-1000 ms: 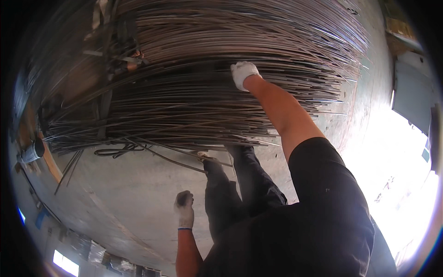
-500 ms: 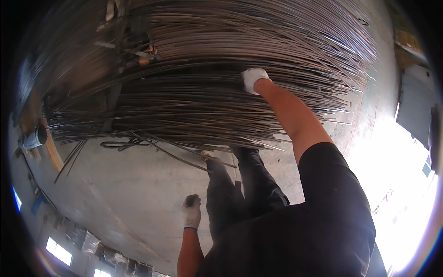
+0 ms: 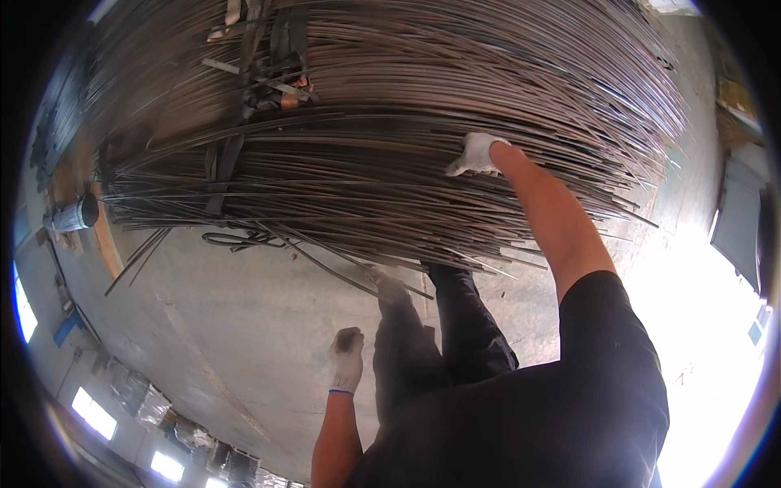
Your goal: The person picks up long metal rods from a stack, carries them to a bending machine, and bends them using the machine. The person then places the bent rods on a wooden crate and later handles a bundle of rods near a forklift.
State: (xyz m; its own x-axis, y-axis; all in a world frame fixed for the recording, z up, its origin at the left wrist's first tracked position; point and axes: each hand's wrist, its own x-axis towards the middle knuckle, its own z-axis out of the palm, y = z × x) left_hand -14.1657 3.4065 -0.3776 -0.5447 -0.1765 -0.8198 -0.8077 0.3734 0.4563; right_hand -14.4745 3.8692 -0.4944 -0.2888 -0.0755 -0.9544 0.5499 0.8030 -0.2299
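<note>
A wide pile of long, thin dark metal rods [image 3: 342,175] fills the far side, its rods lying roughly left to right. My right hand [image 3: 476,154], in a white glove, reaches out over the pile and touches the rods right of its middle. One of its digits stretches toward the lower left; the other fingers are partly hidden, and no rod shows clearly in its grasp. Low over the floor, beside my left leg, is my left hand [image 3: 347,358]. Its white glove has a dark, soiled patch, and the fingers are curled in with nothing visible sticking out.
Straps [image 3: 226,167] cross the pile at the left, near a copper-coloured piece [image 3: 290,101]. Loose bent rods [image 3: 244,237] stick out onto the concrete floor [image 3: 252,325] before my feet. A dark-ended cylindrical container [image 3: 73,215] is at the far left.
The view has shifted, so the pile appears farther right. My right hand stays over nearly the same rods, and a digit now stretches away from its rounded shape. The left hand stays low and curled.
</note>
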